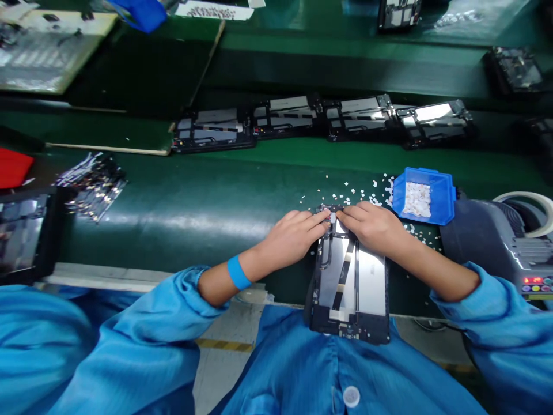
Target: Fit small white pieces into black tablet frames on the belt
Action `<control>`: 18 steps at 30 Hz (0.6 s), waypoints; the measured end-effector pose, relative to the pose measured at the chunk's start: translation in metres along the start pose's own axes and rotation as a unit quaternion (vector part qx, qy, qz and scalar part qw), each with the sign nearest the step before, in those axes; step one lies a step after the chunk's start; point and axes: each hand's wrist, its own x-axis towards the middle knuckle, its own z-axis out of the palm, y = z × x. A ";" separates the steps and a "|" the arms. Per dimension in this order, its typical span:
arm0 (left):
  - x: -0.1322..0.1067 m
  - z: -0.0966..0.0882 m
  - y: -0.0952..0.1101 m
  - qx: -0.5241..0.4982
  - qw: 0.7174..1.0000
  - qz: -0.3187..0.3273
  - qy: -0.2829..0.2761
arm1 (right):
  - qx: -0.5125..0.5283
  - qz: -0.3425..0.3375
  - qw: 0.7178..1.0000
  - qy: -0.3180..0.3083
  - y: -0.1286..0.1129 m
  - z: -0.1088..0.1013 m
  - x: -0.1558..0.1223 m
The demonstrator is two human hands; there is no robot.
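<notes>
An opened tablet (pixel 370 282) lies at the near edge of the bench in front of me, its inner side up, with silver battery panels and a dark flat ribbon cable (pixel 344 276). My left hand (pixel 296 233) is closed at the tablet's far end, its fingertips on the left part of that edge. Just beside it, my right hand (pixel 374 225) has its fingers pressed together on the same end. The two sets of fingertips almost meet over a small light patch. Whether a tiny part is between them I cannot make out.
A blue bin (pixel 444 199) holds small white pieces; more lie scattered around it. Right of it stands a grey tape dispenser (pixel 479 239) with a tape roll (pixel 546 213). Several opened tablets (pixel 285 118) line the back. A pile of ribbon cables (pixel 93 187) lies left.
</notes>
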 end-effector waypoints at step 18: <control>0.008 -0.012 -0.001 0.030 0.999 0.023 0.004 | -0.003 0.019 1.000 -0.021 -0.003 -0.005 -0.003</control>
